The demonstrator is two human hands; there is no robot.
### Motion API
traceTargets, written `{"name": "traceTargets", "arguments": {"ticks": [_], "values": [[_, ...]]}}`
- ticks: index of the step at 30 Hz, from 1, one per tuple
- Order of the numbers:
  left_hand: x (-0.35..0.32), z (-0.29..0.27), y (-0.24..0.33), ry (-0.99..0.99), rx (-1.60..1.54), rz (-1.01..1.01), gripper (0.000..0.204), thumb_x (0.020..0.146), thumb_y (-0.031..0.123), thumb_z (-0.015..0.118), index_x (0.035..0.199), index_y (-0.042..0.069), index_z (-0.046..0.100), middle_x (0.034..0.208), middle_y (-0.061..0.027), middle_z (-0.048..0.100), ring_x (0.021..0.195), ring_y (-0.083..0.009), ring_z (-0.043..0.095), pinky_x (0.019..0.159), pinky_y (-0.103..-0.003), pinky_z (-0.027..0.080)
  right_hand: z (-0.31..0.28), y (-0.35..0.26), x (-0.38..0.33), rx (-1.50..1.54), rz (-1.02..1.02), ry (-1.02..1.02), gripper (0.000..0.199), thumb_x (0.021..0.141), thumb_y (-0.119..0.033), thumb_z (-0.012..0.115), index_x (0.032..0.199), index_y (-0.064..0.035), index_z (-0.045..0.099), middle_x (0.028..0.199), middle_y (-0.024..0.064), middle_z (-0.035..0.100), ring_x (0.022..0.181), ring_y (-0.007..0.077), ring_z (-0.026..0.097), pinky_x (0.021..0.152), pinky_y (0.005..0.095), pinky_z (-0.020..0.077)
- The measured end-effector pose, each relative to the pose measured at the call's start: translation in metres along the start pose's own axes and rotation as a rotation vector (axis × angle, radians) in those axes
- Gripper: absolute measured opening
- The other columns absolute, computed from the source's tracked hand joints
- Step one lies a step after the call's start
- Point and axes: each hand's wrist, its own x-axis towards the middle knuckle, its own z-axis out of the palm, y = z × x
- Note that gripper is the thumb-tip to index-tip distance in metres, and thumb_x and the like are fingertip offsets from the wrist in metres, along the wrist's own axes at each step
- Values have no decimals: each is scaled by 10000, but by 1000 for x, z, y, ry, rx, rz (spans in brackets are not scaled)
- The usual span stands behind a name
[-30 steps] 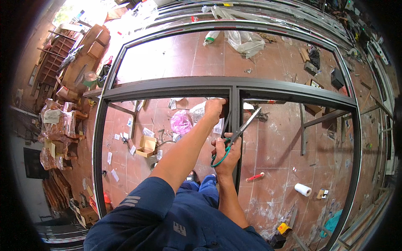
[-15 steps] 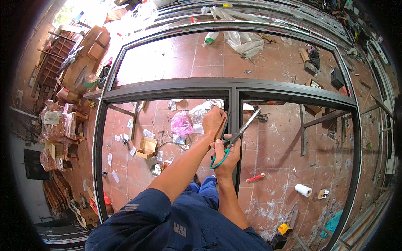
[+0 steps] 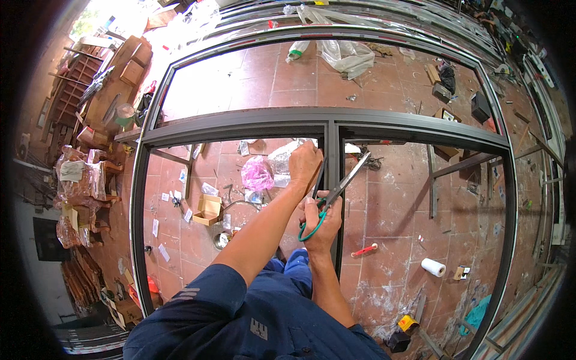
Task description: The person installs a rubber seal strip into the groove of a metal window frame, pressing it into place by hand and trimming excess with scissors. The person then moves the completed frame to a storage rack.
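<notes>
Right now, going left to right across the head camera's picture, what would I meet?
Plastic-wrapped furniture → open cardboard box → pink plastic bag → the person's left hand → thin red object → white roll → crumpled teal material.

Right hand (image 3: 321, 225) holds scissors (image 3: 350, 180) across centre upright (image 3: 332, 150); left hand (image 3: 305, 162) farther forward, left of upright. On floor (image 3: 390, 207): box (image 3: 207, 210) left, roll (image 3: 433, 267) right.
</notes>
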Motion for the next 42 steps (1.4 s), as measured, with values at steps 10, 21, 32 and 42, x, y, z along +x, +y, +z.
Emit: {"name": "traceTargets", "arguments": {"ticks": [10, 21, 32, 42], "values": [[3, 1, -4, -54, -81, -82, 294, 883, 249, 682, 815, -33, 731, 856, -286, 726, 854, -458, 726, 818, -522, 568, -1, 3, -3, -62, -13, 12, 232, 965, -95, 678, 1141, -7, 556, 779, 80, 716, 595, 95, 643, 528, 273, 506], [3, -23, -9, 28, 16, 306, 362, 875, 211, 777, 1201, 117, 650, 1175, -98, 624, 1090, -323, 617, 900, -460, 515, -11, 34, -3, -339, -281, -73, 265, 959, -117, 706, 1161, -19, 565, 784, 69, 722, 633, 116, 674, 573, 271, 520], [58, -44, -38, -188, -18, 903, 193, 889, 198, 685, 995, 38, 667, 1091, -125, 627, 1026, -336, 586, 907, -450, 478, 0, 52, -18, -201, -191, 97, 278, 940, -132, 734, 1154, -22, 595, 886, 75, 750, 667, 133, 686, 626, 285, 555], [82, -57, -57, -298, -186, 1101, 234, 909, 185, 688, 1076, 23, 664, 1036, -119, 584, 961, -310, 580, 837, -431, 472, 37, 38, -28, -118, -190, 534, 257, 959, -102, 682, 1175, -20, 569, 775, 80, 702, 579, 92, 604, 519, 248, 480]]}}
